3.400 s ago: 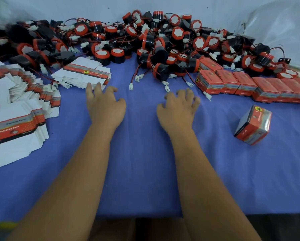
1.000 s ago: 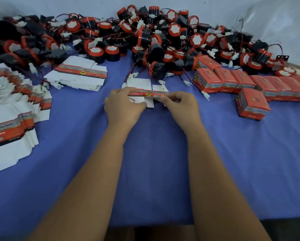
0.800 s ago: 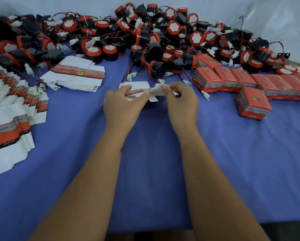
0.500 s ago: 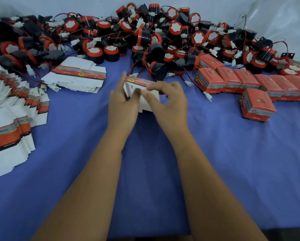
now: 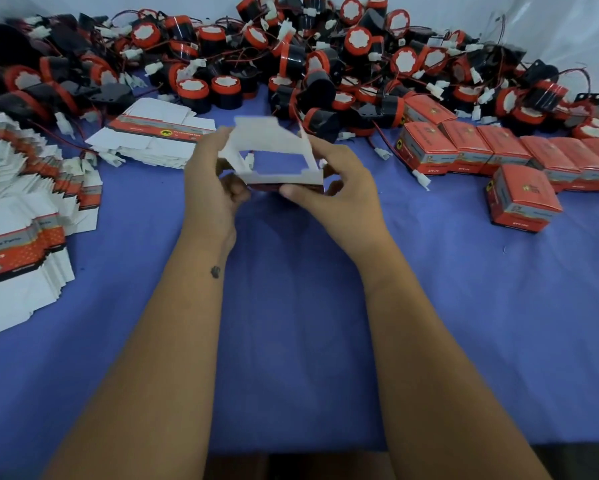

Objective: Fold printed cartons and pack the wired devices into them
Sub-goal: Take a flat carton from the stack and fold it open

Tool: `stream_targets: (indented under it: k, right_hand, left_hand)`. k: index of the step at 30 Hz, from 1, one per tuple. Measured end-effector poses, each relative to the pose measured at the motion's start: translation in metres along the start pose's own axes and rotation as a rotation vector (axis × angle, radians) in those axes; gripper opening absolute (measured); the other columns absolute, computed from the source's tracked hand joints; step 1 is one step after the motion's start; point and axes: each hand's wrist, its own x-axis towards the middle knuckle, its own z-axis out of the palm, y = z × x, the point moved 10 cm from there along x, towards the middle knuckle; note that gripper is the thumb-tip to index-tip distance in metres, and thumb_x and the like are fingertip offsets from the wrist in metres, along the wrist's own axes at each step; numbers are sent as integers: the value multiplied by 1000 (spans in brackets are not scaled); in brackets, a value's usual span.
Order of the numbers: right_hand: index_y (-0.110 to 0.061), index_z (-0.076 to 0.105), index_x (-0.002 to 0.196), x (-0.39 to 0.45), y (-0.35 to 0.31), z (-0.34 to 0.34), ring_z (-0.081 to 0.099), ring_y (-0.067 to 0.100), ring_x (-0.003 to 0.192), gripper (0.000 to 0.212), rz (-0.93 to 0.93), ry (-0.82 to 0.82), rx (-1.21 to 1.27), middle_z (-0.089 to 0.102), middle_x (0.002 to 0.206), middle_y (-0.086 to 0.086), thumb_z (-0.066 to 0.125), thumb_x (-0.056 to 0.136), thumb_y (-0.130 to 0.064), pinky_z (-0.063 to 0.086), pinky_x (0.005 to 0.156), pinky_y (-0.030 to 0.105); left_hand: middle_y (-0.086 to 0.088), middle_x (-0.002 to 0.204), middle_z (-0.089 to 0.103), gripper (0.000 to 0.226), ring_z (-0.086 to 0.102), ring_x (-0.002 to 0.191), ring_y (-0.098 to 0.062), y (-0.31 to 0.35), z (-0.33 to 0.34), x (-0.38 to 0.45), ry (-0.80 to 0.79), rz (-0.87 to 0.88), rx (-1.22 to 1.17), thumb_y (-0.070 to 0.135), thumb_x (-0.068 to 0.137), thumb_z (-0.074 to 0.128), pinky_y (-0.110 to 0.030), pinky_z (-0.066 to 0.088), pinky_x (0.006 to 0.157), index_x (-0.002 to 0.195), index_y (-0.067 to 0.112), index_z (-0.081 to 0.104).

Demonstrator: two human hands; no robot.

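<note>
Left hand [image 5: 209, 181], right hand [image 5: 339, 192] grip opened carton [image 5: 274, 157].

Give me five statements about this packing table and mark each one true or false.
1. Both hands, left hand and right hand, hold one carton above the cloth. True.
2. That carton is closed and sealed. False: it is opened into a tube with its white flaps standing up.
3. A wired device already sits inside the held carton. False: the blue cloth shows straight through it.
4. Finished red boxes stand on the person's right side. True.
5. The flat carton blanks lie on the right. False: they are stacked on the left, and the loose devices are heaped at the far edge.
</note>
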Motion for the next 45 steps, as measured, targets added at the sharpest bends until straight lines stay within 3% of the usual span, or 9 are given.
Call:
stream_targets:
  k: [5,12,19,23,26,31,33,38,45]
  right_hand:
    - [-34,58,111,-1,7,6,55,12,115,38,109,52,187,58,123,-2,75,79,-43,51,95,32]
    - [-20,52,115,-1,10,11,63,11,107,37,176,48,494,64,118,1,65,85,-37,55,88,30]
    - [-18,56,106,-2,-4,-4,63,15,100,17,54,166,526,63,108,4,60,91,-26,54,86,33]
    - [-38,55,107,-4,-18,-12,62,4,97,26,-78,208,525,64,102,-19,55,91,-18,52,79,24]
    - [-38,56,104,-3,-13,-9,62,6,91,27,-50,216,456,65,96,-16,52,90,-15,54,75,27]
    - [-22,57,103,0,8,3,60,7,79,18,94,185,378,64,86,-11,51,88,-15,53,68,31]
    - [-22,56,104,1,8,5,59,7,77,19,97,183,367,63,84,-13,50,87,-14,52,66,29]
    - [-19,54,102,3,15,2,54,-4,69,18,146,211,396,60,81,-17,47,90,-8,45,58,13]
    - [-18,55,110,3,19,6,61,8,84,21,186,162,463,64,101,1,48,93,-9,53,67,22]
  left_hand:
    - [-6,130,64,76,60,121,-21,6,22,-8,-149,106,56,68,77,48,-39,48,102,128,13,61]
    - [8,107,71,21,69,100,-12,13,44,-25,-205,238,130,33,93,62,-27,57,77,112,24,58]
    - [3,110,59,21,60,100,-6,40,58,-44,-311,497,196,10,96,58,-25,52,83,112,20,49]
    - [12,106,54,26,56,97,1,49,63,-55,-329,613,245,4,93,55,-20,49,80,111,21,47]
    - [19,102,57,32,59,92,2,42,59,-49,-246,544,252,4,90,55,-20,51,75,106,31,48]
    - [-4,116,63,28,67,99,-21,8,48,-27,-161,267,198,4,92,50,-34,58,75,105,29,52]
    - [0,113,64,28,67,96,-15,4,45,-22,-158,240,163,3,93,48,-27,55,72,111,23,54]
    - [-9,123,67,44,64,114,-28,-8,52,-19,-268,127,32,39,104,31,-40,56,89,130,14,57]
    - [13,114,60,39,60,98,-2,0,54,-21,-228,276,280,4,95,36,-21,51,78,122,25,55]
